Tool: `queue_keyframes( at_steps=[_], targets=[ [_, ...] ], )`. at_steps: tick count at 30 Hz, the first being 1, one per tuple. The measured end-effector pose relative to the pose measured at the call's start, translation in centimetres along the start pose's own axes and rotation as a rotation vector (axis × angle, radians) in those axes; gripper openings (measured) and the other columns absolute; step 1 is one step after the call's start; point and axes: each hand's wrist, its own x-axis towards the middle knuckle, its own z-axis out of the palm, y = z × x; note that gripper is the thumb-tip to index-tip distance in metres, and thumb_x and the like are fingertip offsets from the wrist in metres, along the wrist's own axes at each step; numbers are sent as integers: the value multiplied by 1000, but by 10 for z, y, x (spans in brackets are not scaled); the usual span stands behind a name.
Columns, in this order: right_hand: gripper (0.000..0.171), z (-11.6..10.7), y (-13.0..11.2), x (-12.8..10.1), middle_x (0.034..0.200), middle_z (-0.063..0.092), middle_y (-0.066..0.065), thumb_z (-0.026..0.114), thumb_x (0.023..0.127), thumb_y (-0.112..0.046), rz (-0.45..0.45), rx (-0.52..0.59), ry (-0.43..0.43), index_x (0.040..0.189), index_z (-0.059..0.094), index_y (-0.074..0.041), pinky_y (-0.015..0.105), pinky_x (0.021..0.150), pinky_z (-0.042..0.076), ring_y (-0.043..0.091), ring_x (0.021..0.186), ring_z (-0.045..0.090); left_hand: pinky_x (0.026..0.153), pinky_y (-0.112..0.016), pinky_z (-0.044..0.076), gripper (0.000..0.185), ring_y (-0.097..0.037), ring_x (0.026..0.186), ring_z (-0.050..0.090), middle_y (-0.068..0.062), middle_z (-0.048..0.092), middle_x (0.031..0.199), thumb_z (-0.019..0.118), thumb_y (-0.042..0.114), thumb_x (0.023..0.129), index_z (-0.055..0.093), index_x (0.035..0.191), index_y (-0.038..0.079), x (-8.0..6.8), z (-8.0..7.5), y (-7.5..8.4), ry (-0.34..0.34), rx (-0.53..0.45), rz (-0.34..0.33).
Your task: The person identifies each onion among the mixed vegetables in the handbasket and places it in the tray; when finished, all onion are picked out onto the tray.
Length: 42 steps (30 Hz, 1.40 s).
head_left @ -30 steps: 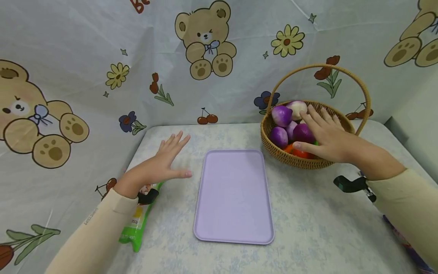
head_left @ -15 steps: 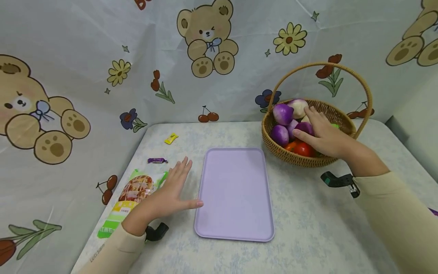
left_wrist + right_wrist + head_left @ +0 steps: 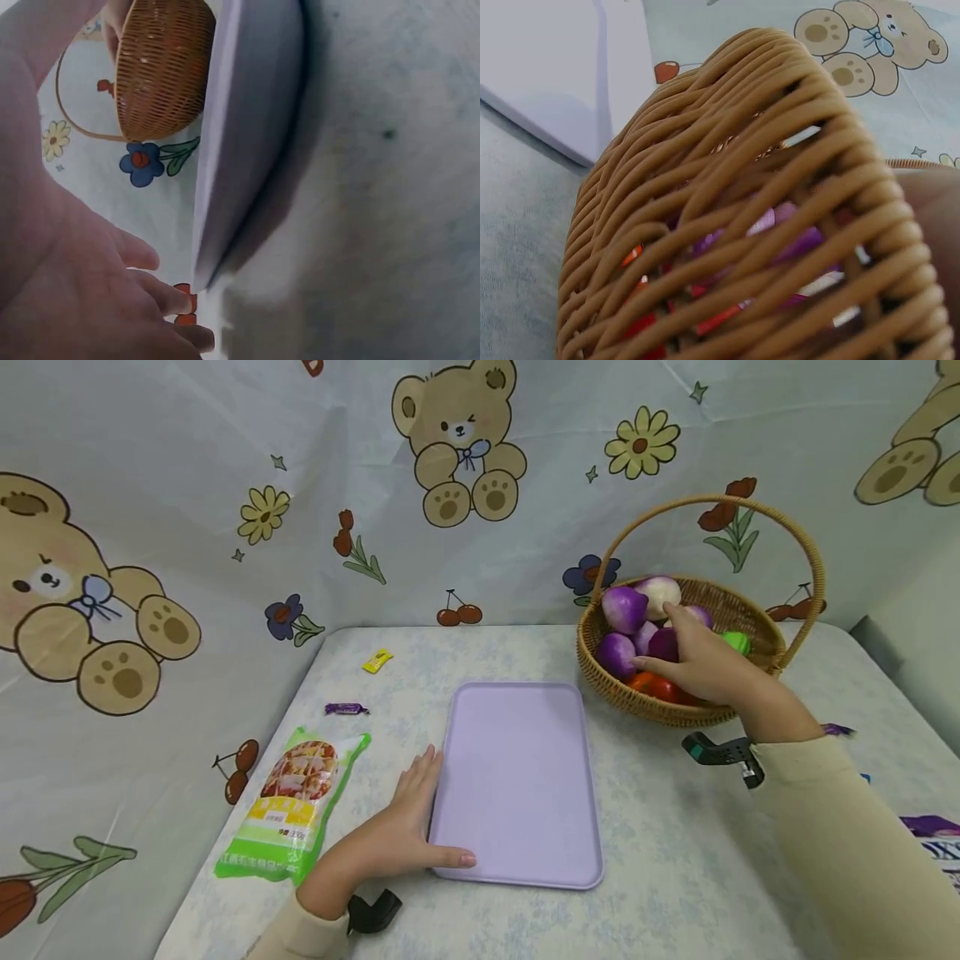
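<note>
Fingers of the right hand curl over a smooth purple onion in the woven wicker basket; the left hand rests flat-fingered, holding nothing, against the lilac rectangular tray left of the basket.

A table under a pale, faintly blue-patterned cloth stands against a creased backdrop sheet printed with teddy bears, yellow flowers, red tulips and cherries, evenly lit, with what may be a plain wall at the right edge.
</note>
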Motion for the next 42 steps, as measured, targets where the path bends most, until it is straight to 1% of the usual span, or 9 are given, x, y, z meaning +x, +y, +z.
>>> queue_keyframes(
  at_steps=[3, 7, 11, 17, 22, 26, 30, 35, 42],
  targets=[
    [106, 2, 1, 4, 161, 23, 40, 72, 102, -40, 15, -10, -2, 166, 1, 5, 75, 111, 28, 61, 140, 33, 124, -56, -6, 150, -32, 156, -18, -12, -16, 173, 88, 72, 70, -5, 169, 9, 1, 6, -8, -22, 29, 5],
    [98, 3, 5, 6, 156, 31, 42, 72, 103, -30, 52, -19, -14, 164, 6, 9, 74, 109, 33, 60, 136, 39, 123, -51, -11, 154, -30, 156, -18, -14, -15, 173, 88, 75, 66, -4, 168, 5, 3, 11, -12, -32, 73, 50],
    [92, 2, 7, 5, 152, 36, 44, 71, 103, -23, 92, -28, -22, 163, 9, 11, 74, 109, 33, 61, 134, 41, 123, -50, -11, 157, -30, 157, -15, -16, -11, 173, 89, 75, 65, -4, 167, 0, 3, 15, -13, -29, 101, 91],
    [82, 2, 8, 5, 144, 41, 45, 66, 105, -17, 188, -52, -17, 160, 15, 15, 75, 104, 39, 62, 127, 46, 124, -48, -9, 160, -30, 157, -14, -19, -11, 172, 89, 75, 65, -9, 165, -2, 3, 16, -14, -14, 130, 111],
    [76, 2, 8, 5, 146, 39, 45, 64, 105, -14, 260, -37, 2, 161, 21, 11, 76, 104, 37, 63, 129, 42, 124, -48, -9, 160, -29, 157, -14, -19, -11, 172, 87, 78, 64, -8, 164, -3, 4, 16, -16, -15, 138, 117],
    [72, 3, 9, 3, 144, 42, 45, 68, 102, -14, 268, -45, 55, 161, 31, 7, 77, 101, 40, 63, 126, 43, 124, -47, -9, 159, -28, 157, -14, -17, -10, 172, 89, 75, 64, -7, 165, -2, 4, 16, -17, -13, 105, 108],
    [71, 2, 10, 1, 143, 45, 44, 73, 101, -19, 275, -27, 108, 159, 38, 4, 77, 100, 41, 63, 126, 43, 124, -46, -9, 160, -26, 157, -14, -16, -10, 173, 91, 74, 63, -8, 165, 0, 4, 15, -17, -13, 89, 99],
    [69, 2, 9, 0, 145, 44, 43, 76, 100, -21, 287, 27, 145, 156, 44, 3, 76, 100, 42, 62, 129, 42, 125, -47, -8, 160, -26, 157, -14, -16, -10, 173, 91, 74, 63, -8, 165, 0, 4, 16, -17, -10, 91, 101],
    [67, 1, 6, -2, 142, 48, 42, 77, 99, -23, 260, 53, 190, 154, 48, 3, 73, 101, 43, 59, 127, 46, 124, -47, -8, 159, -26, 158, -14, -17, -10, 173, 92, 72, 64, -7, 165, 0, 3, 15, -15, -11, 91, 101]
  ],
)
